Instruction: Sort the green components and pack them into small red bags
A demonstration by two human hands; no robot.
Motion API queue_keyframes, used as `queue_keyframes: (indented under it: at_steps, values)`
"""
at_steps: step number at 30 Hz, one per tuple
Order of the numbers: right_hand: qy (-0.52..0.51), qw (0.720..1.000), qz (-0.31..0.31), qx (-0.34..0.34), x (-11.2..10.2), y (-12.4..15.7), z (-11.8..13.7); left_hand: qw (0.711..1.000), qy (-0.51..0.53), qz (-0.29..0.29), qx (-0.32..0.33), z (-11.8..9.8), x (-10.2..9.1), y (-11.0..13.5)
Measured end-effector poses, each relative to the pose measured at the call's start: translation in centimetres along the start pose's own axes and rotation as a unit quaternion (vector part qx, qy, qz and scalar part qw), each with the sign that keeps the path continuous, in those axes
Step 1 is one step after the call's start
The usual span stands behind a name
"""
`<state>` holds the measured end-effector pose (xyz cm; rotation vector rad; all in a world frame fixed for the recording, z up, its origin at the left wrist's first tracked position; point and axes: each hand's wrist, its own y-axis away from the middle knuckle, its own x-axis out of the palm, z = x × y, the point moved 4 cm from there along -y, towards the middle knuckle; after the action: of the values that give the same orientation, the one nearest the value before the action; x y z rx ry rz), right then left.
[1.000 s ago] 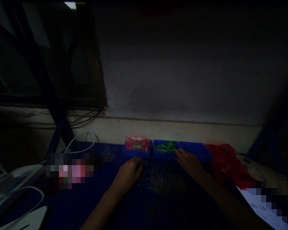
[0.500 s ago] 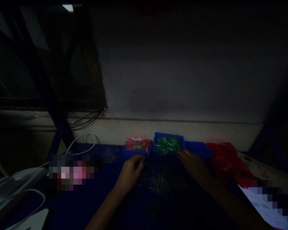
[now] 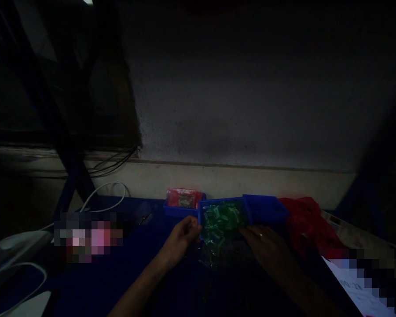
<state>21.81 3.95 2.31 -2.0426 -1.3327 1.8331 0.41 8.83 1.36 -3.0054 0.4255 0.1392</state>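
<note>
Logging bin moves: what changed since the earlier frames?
Middle blue bin came nearer, tipped forward; green packets seem to spill over its front. Left hand now at its left edge; right hand still by its right. Red-packet bin, right blue bin unmoved.

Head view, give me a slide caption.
Left hand and right hand at a tilted blue tray of green items.

Green-filled bin [image 3: 218, 201] drawn nearer, tipped forward

1 head camera, facing forward-down.
</note>
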Motion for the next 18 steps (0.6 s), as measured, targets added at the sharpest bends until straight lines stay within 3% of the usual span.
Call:
queue_keyframes:
  at_steps: [6,8,11,13,18]
  values:
    - [-0.143,0.988,0.01,0.059,0.1,-0.2,-1.2,1.0,0.014,0.028,-0.005,0.5,0.2,0.1]
    - [-0.275,0.952,0.011,0.134,0.7,0.0,-1.7,0.999,0.002,0.038,-0.01,0.7,0.1,0.2]
    - [-0.428,0.865,-0.01,0.264,1.8,0.5,-2.7,0.998,-0.013,0.056,-0.007,0.8,-0.1,0.3]
    - [-0.46,0.828,-0.019,0.321,2.5,0.7,-3.1,0.998,-0.015,0.067,0.0,0.6,-0.2,0.4]
    - [-0.514,0.764,-0.006,0.391,4.1,0.9,-3.6,0.996,-0.016,0.082,0.026,0.3,-0.4,0.4]
